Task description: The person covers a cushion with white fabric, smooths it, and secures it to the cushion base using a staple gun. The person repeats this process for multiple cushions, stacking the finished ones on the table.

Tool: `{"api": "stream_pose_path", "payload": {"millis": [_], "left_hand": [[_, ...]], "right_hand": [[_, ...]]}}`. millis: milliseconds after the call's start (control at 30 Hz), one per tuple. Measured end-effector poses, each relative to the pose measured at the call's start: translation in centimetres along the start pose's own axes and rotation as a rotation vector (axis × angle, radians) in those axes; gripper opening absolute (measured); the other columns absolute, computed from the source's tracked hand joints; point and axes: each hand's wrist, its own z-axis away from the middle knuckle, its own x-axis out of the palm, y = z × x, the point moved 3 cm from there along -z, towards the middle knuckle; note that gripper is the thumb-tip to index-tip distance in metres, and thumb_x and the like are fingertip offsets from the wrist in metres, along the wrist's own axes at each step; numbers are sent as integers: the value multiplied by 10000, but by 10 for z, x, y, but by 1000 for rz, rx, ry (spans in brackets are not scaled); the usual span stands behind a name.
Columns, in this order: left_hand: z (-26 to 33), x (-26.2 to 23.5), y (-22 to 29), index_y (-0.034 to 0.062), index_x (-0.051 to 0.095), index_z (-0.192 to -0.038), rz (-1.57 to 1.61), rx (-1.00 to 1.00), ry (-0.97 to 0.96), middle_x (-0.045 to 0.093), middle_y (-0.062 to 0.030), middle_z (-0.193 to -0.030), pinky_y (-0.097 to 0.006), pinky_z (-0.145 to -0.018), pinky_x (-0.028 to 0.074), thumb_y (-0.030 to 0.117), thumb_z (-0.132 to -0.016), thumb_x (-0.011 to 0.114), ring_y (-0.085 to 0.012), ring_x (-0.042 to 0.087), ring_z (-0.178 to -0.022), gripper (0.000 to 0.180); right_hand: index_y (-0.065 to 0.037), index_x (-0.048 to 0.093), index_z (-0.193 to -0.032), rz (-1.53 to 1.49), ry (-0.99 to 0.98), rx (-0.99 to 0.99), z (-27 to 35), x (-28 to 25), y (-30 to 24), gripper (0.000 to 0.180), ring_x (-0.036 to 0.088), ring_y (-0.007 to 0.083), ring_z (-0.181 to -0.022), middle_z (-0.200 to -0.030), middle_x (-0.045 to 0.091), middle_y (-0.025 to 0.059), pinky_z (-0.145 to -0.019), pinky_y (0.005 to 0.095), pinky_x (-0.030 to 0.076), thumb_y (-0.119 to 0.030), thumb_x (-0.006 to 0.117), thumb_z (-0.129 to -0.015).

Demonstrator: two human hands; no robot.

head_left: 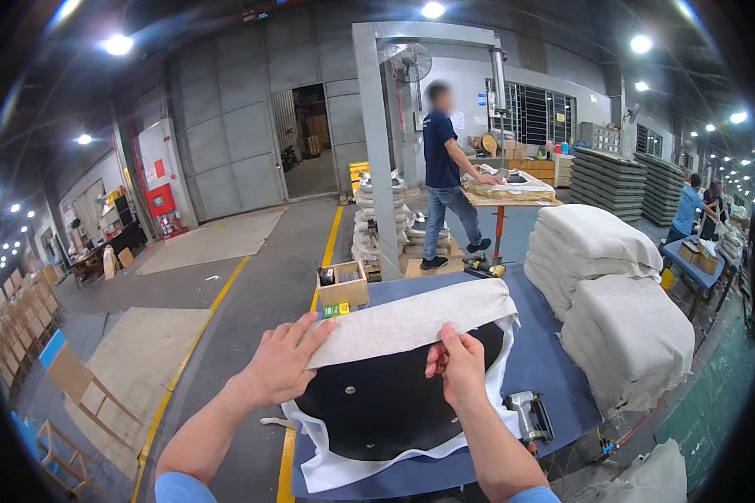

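A long beige fabric strip (403, 325) lies across the far side of a black panel (394, 407) with small holes, which sits in white fabric (331, 469). My left hand (281, 356) rests on the strip's left end, its fingers stretched out and apart. Near the middle of the strip's near edge, my right hand (460, 365) pinches the cloth between thumb and bent fingers. Just beyond my left fingertips is a small green and yellow box (337, 310). A staple gun (528, 417) lies to the right of the panel.
A wooden box (344, 287) stands at the blue table's (562, 377) far left corner. Stacked beige cushions (621, 314) crowd its right side. Beyond a grey metal post (377, 151), a person (445, 172) works at another table. An air hose fitting (608, 448) lies at lower right.
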Motion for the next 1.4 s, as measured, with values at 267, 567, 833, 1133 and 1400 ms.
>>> {"api": "stream_pose_path", "payload": {"millis": [267, 567, 833, 1133, 1400], "left_hand": [[-31, -49, -18, 161, 422, -1614, 334, 53, -270, 514, -232, -1493, -431, -1094, 459, 410, -1006, 656, -379, 557, -1303, 698], [-123, 6, 15, 160, 313, -1665, 539, 253, -327, 447, -196, -1623, -390, -1190, 387, 559, -1037, 574, -315, 472, -1463, 789], [-116, 4, 43, 76, 340, -1628, 268, 225, -161, 525, -259, -1502, -462, -1136, 445, 541, -1029, 573, -426, 560, -1341, 793], [-102, 1, 35, 62, 438, -1567, 191, 118, -103, 636, -254, -1251, -483, -1046, 492, 471, -1052, 544, -413, 624, -1204, 666], [-120, 20, 23, 9, 469, -1535, 279, 91, -143, 620, -281, -1373, -472, -1124, 438, 535, -1067, 466, -435, 578, -1305, 704]], "right_hand": [[-52, 660, -789, 69, -27, -53, 13, 14, 10, 370, 582, 147, -483, -626, 624, 50, -455, 276, 446, -307, 680, -1055], [-30, 649, -756, 140, 54, -170, 7, 18, 21, 415, 543, 108, -475, -622, 615, 39, -447, 254, 430, -317, 691, -1052], [-19, 679, -842, 162, 66, -146, -4, -4, 25, 324, 547, 117, -484, -635, 615, 38, -465, 257, 443, -262, 677, -1056], [-2, 710, -989, 682, 600, -378, 31, -239, 28, 139, 645, 147, -610, -733, 679, 59, -565, 318, 555, -138, 685, -1007], [12, 662, -1181, 1784, 356, 390, 51, -341, 103, 402, 652, 459, -1149, -1214, 660, 273, -1019, 526, 534, -183, 749, -841]]}}
